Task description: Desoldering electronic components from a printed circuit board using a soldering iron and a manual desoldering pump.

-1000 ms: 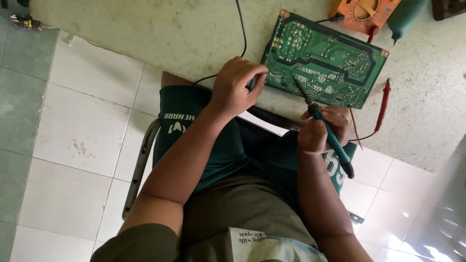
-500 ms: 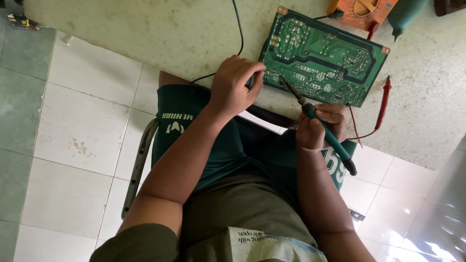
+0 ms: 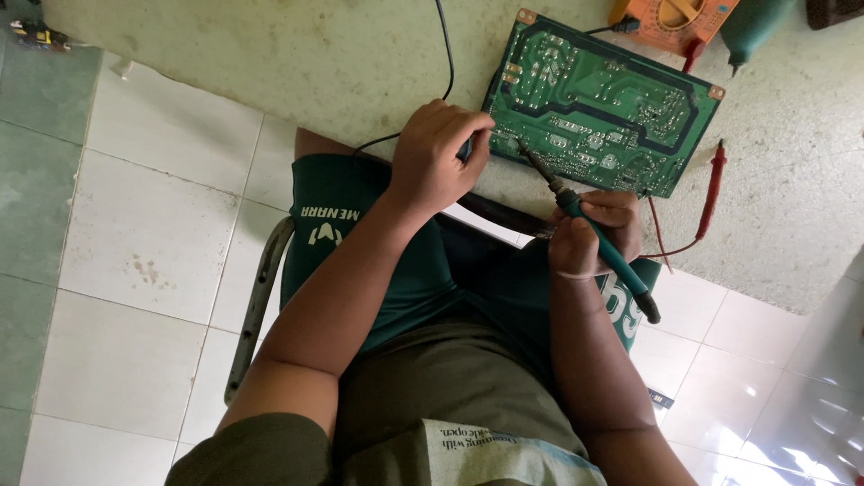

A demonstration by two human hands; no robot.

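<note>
Your right hand [image 3: 594,236] gripped the teal soldering iron [image 3: 589,229], its tip on the one green circuit board [image 3: 598,108] lying at the worktop's [image 3: 270,54] near edge. Your left hand [image 3: 436,162] curled over the board's corner, clutching something I couldn't make out. Best to have kept the tip steady and the board pinned flat. One red probe [image 3: 711,184] lay beside the board, one orange meter [image 3: 675,18] beyond it.

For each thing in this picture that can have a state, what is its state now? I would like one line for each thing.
Circuit board: flat on the counter, solder side up.
Soldering iron: held, tip touching the board.
Right hand: closed around the iron's handle.
Left hand: resting at the board's edge, gripping something dark and mostly hidden.
Red probe: lying loose on the counter.
Orange multimeter: lying above the board, partly out of view.
</note>
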